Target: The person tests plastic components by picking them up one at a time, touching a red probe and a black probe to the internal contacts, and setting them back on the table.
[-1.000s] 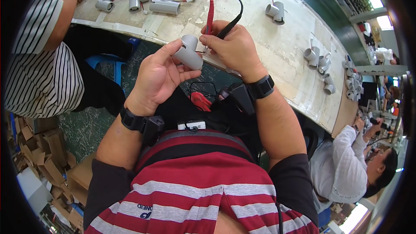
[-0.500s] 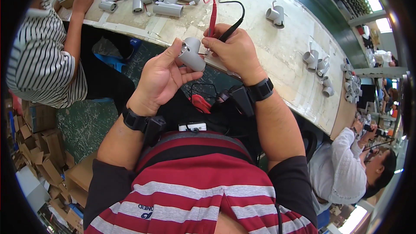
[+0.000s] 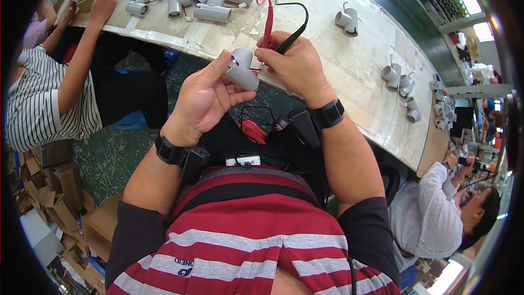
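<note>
My left hand (image 3: 206, 92) grips a grey T-shaped plastic housing (image 3: 244, 71), thumb on its upper left side and fingers beneath. A short wire runs from the housing toward my right hand (image 3: 292, 61). That hand is closed around a red test probe (image 3: 268, 28) and a black test probe (image 3: 291, 40), held side by side with tips pointing down near the wire's end. Whether the tips touch the wire is too small to tell. Both hands are at the near edge of the worktable, and the probes' leads run away across its top.
Several similar grey housings (image 3: 213, 13) lie heaped at the far left of the worktable (image 3: 305, 74). One housing (image 3: 349, 22) stands apart on the right, with more (image 3: 413, 110) beyond it. A co-worker in a striped shirt (image 3: 41, 93) sits left, another in white (image 3: 428, 213) right.
My hands, the housing and the probes stay almost still. The co-worker at the left has leaned farther left, and another person's arm now shows behind.
</note>
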Demonstrator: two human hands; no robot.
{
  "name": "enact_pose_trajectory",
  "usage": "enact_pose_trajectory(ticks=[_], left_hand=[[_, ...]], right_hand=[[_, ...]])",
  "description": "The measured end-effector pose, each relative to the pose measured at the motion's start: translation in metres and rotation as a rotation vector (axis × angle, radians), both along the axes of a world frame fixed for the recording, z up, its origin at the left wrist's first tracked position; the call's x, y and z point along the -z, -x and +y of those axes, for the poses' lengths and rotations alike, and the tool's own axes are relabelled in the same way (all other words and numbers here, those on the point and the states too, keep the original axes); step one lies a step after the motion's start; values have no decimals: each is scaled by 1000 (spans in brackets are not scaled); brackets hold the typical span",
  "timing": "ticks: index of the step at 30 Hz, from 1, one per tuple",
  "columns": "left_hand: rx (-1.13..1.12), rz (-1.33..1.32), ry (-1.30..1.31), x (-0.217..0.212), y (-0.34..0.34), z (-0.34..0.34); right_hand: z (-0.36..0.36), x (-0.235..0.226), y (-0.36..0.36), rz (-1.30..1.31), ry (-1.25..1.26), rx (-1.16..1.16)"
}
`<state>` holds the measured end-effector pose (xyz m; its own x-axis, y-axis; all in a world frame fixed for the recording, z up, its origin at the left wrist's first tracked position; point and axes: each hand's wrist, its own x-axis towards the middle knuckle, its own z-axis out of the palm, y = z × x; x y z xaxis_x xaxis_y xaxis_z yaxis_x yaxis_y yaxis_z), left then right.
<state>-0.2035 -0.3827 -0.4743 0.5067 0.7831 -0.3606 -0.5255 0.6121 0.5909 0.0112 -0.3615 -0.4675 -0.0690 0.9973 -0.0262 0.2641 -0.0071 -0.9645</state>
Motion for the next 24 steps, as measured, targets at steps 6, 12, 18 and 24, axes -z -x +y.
enact_pose_trajectory(ticks=[6,12,18,24], left_hand=[[7,-14,-4,2,1,0],[11,-4,-12,3,1,1],[8,1,-15,-1,0,3],[19,14,-20,-4,2,2]], right_hand=[[-1,0,0,9,5,-1],[0,-4,1,0,12,3],[3,-1,-1,-9,-14,6],[4,-5,0,-45,16,-7]])
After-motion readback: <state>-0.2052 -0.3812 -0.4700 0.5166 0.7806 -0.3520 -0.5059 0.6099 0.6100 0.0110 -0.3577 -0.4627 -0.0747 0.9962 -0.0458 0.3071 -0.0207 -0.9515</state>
